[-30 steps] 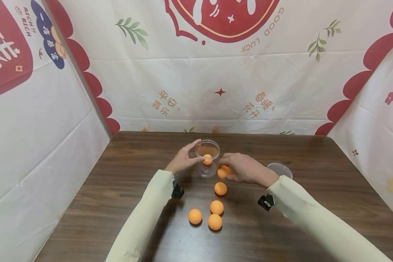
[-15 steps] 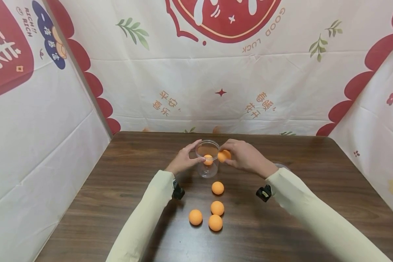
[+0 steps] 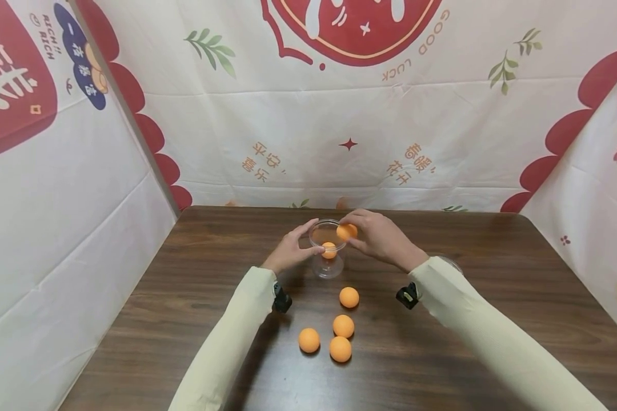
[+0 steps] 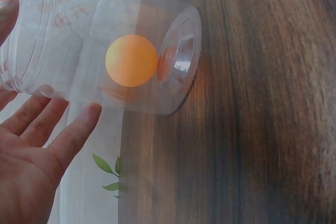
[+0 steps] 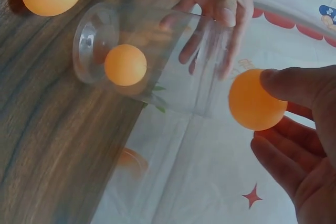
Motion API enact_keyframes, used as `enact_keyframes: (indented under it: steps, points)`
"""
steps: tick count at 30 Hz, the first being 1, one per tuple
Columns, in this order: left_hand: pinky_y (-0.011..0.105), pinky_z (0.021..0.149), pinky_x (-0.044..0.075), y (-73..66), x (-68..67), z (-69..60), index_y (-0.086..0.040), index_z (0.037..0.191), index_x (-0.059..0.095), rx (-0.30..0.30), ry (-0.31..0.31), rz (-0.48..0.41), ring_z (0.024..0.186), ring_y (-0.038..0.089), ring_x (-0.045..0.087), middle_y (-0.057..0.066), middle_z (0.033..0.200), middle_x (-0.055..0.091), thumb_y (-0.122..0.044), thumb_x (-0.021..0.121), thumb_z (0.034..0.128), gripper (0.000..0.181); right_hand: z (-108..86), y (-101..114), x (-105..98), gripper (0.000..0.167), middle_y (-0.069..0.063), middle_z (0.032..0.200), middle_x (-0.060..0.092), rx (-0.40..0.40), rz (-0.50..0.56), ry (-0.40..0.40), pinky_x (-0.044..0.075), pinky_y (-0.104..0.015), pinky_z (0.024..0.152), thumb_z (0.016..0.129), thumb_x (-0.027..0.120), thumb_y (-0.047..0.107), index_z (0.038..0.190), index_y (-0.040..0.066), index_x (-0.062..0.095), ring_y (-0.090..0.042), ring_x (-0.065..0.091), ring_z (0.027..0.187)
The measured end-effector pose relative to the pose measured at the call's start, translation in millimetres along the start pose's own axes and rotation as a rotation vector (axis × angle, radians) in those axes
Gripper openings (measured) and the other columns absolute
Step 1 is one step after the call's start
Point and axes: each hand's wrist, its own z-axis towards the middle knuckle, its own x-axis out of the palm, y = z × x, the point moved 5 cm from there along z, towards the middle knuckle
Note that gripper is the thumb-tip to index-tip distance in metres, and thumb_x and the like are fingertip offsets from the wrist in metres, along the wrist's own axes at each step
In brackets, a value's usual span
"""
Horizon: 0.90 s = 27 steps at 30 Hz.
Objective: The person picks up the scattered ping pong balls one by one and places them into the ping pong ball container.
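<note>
A clear plastic jar (image 3: 329, 270) stands upright on the table, its mouth uncovered. Inside it, near the bottom, is one orange ping-pong ball (image 4: 131, 61). My left hand (image 3: 289, 249) holds the jar around its rim, with the thumb on the near side and fingers on the far side. At the right of the mouth, my right hand (image 3: 383, 238) pinches another ping-pong ball (image 5: 257, 99) between thumb and fingers. In the right wrist view this ball is just outside the rim, over the opening's edge. A loose ping-pong ball (image 3: 349, 297) lies in front of the jar.
Several more ping-pong balls, such as the left one (image 3: 309, 340), lie nearer the front of the wooden table (image 3: 195, 268). A clear round lid (image 3: 451, 263) lies at the right, partly hidden by the right sleeve. Printed cloth (image 3: 226, 137) hangs behind and beside the table.
My right hand has lifted its ping-pong ball from beside the jar up to the rim and leftward. One loose ball has shifted slightly. My left hand keeps holding the jar.
</note>
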Motion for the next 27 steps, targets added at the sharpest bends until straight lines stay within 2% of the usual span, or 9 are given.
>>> enact_keyframes:
  steps: [4, 13, 27]
  points:
    - [0.054, 0.107, 0.036, 0.4, 0.6, -0.1, -0.013, 0.149, 0.033, 0.001, -0.001, 0.003, 0.131, 0.031, 0.045, 0.010, 0.146, 0.045, -0.026, 0.071, 0.0868, 0.074, 0.8, -1, 5, 0.034, -0.014, 0.113, 0.065, -0.017, 0.015, -0.041, 0.055, -0.043, 0.083, 0.079, 0.077, 0.009, 0.111, 0.002, 0.066, -0.029, 0.065, 0.099]
    - [0.054, 0.107, 0.036, -0.1, 1.2, -0.3, -0.016, 0.150, 0.032, -0.002, 0.003, 0.015, 0.132, 0.031, 0.045, 0.010, 0.147, 0.043, -0.030, 0.070, 0.0865, 0.075, -2.2, -4, 16, 0.036, -0.013, 0.114, 0.065, -0.055, 0.039, -0.123, 0.056, -0.042, 0.081, 0.079, 0.077, 0.008, 0.113, 0.003, 0.065, -0.028, 0.066, 0.096]
    - [0.054, 0.107, 0.037, 1.7, 1.5, 0.3, -0.016, 0.150, 0.031, 0.003, 0.009, 0.011, 0.133, 0.031, 0.044, 0.011, 0.147, 0.043, -0.027, 0.069, 0.0877, 0.074, -1.9, -7, 25, 0.040, -0.014, 0.117, 0.063, -0.060, 0.015, -0.128, 0.055, -0.043, 0.082, 0.081, 0.077, 0.014, 0.117, 0.002, 0.064, -0.029, 0.065, 0.101]
